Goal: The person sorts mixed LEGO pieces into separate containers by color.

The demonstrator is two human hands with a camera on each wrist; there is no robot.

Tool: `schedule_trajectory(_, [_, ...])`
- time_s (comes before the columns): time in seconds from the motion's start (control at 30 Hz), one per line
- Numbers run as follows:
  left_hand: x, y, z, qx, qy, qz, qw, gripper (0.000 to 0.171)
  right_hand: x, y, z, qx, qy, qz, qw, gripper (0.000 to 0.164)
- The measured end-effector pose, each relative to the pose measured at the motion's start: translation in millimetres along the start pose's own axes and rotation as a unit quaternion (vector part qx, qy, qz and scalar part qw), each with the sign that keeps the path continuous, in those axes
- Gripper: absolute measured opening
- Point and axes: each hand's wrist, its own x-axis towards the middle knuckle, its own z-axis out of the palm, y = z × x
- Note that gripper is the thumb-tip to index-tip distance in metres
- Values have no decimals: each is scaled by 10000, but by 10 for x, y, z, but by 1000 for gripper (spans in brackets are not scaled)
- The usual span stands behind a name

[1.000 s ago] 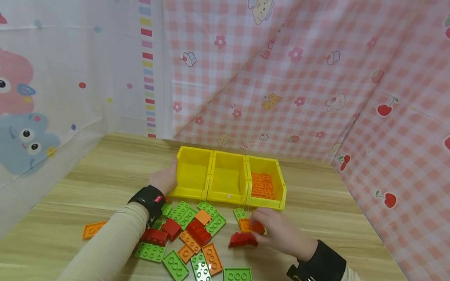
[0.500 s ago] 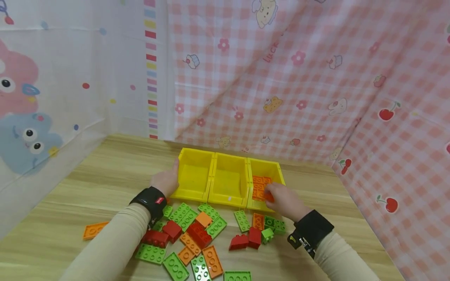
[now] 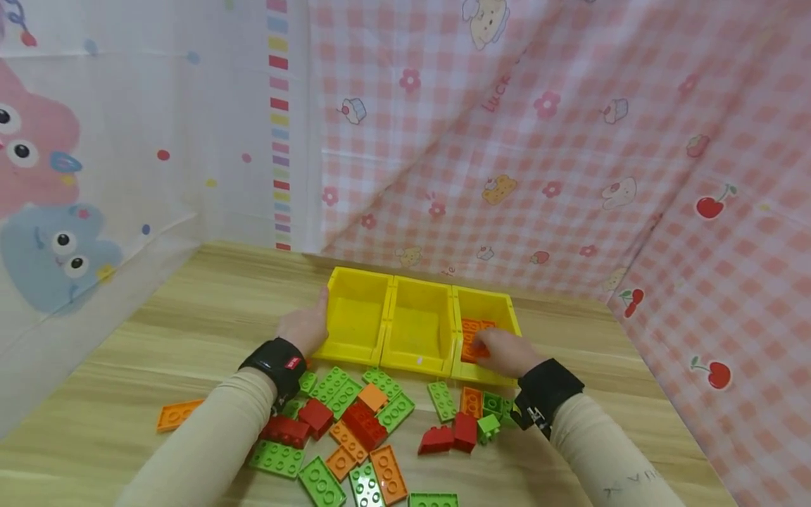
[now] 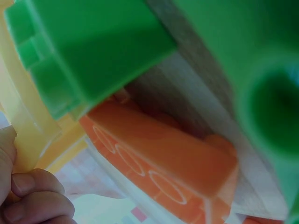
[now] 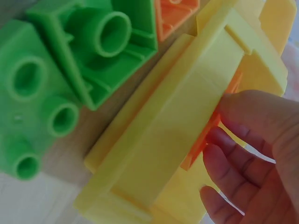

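Three yellow bins stand joined in a row. My left hand (image 3: pixel 304 329) grips the outer side of the left bin (image 3: pixel 356 320); in the left wrist view its curled fingers (image 4: pixel 39 205) lie against the yellow wall. My right hand (image 3: pixel 507 352) reaches into the right bin (image 3: pixel 485 301). There, its thumb and fingers pinch an orange toy building brick (image 5: pixel 202 143), seen at its edge in the right wrist view. Other orange bricks (image 3: pixel 470 327) lie flat in the same bin, partly covered by the hand. The middle bin (image 3: pixel 415 327) has only a small pale speck near its front.
Loose green bricks (image 3: pixel 279 458), red bricks (image 3: pixel 364 424) and orange bricks (image 3: pixel 388 473) are spread before the bins. A smaller cluster, with a red brick (image 3: pixel 464 431) and a light green brick (image 3: pixel 488 427), lies near my right wrist. Patterned cloth (image 3: pixel 431 141) hangs behind.
My right hand has carried an orange brick from the cluster on the table up into the right bin. The left hand keeps its hold on the left bin.
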Motion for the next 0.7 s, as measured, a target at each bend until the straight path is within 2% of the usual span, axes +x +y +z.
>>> schedule_trajectory(0.3, [5, -13, 6, 37, 53, 14, 10000, 72, 115, 13, -42, 425, -556, -125, 9975, 14])
schedule_trajectory(0.43, [6, -5, 17, 94, 79, 7, 9999, 71, 129, 32, -56, 559, -694, -160, 9959, 12])
schedule_trajectory(0.57, [5, 2, 24, 151, 60, 7, 9999, 71, 119, 31, -66, 758, -851, -2, 9935, 14])
schedule_trajectory(0.7, [1, -1, 20, 151, 42, -29, 9999, 71, 93, 8, -59, 826, -813, -23, 9933, 12])
